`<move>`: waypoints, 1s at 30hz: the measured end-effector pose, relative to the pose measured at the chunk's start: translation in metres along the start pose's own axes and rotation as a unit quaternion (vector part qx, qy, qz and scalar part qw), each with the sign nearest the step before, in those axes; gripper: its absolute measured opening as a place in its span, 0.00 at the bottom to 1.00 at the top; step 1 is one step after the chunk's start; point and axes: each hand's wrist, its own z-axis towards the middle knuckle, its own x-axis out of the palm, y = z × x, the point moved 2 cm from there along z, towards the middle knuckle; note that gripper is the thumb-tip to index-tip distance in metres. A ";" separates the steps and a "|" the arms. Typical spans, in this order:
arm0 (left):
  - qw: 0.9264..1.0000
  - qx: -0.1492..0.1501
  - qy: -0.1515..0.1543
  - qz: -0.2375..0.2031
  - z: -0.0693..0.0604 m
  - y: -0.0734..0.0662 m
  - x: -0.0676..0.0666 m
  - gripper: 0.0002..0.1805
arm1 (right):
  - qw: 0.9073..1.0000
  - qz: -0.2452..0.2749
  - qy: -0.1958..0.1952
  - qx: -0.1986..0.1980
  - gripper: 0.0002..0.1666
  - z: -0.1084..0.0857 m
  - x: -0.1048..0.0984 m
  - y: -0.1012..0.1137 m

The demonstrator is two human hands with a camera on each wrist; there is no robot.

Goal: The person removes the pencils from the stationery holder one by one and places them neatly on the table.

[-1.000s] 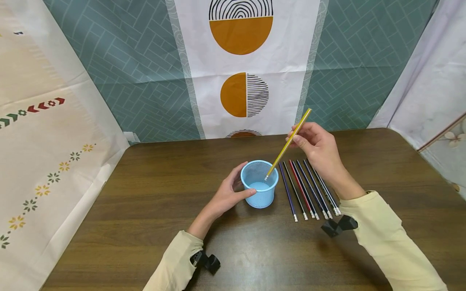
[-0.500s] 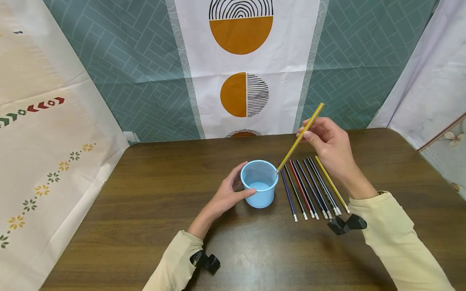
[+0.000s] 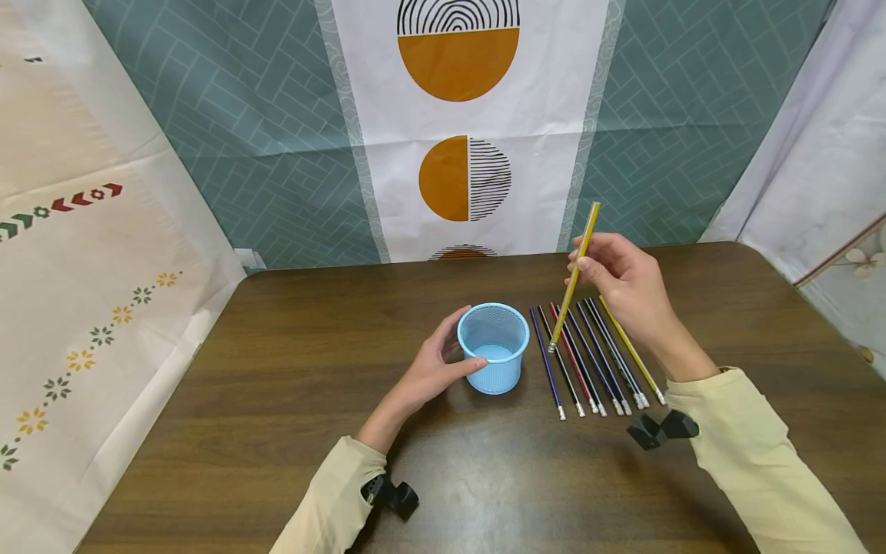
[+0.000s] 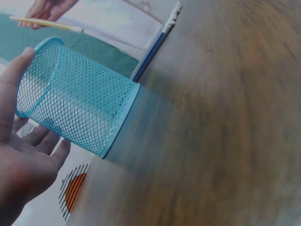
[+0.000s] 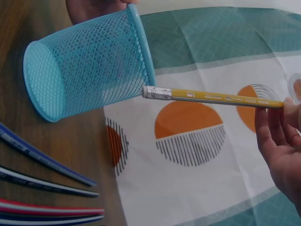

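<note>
A light blue mesh pencil cup [image 3: 500,375] stands upright on the table, with nothing visible inside. My left hand [image 3: 434,368] holds it by its left side, thumb at the front rim; the left wrist view shows the fingers along the mesh [image 4: 84,89]. Between thumb and fingertips my right hand [image 3: 626,285] pinches a yellow pencil [image 3: 576,273]. This pencil tilts with its white eraser end [image 5: 150,92] down, to the right of the cup and above the row of pencils. Several pencils [image 3: 588,358] lie side by side under and beside the right hand, dark, red and yellow ones.
The brown wooden table [image 3: 291,400] reaches back to a patterned cloth [image 3: 291,138] hung behind it. A cream cloth [image 3: 90,323] hangs at the left and a pale one [image 3: 824,169] at the right. Black wrist cameras [image 3: 391,496] sit on both sleeves.
The right hand has moved right with the yellow pencil, whose eraser end has left the cup's opening and now stands over the row. The left hand and cup stay put.
</note>
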 end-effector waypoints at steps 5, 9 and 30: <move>1.000 0.001 0.005 -0.002 0.001 0.000 0.001 0.43 | 0.998 -0.048 -0.011 0.028 0.16 -0.002 -0.005 -0.010; 1.000 0.002 0.007 -0.003 0.001 0.000 0.001 0.43 | 0.998 -0.034 -0.018 0.054 0.17 -0.001 -0.009 -0.019; 1.000 -0.002 0.003 -0.001 0.000 -0.002 0.000 0.43 | 0.981 -0.127 -0.004 0.147 0.20 -0.004 -0.030 -0.053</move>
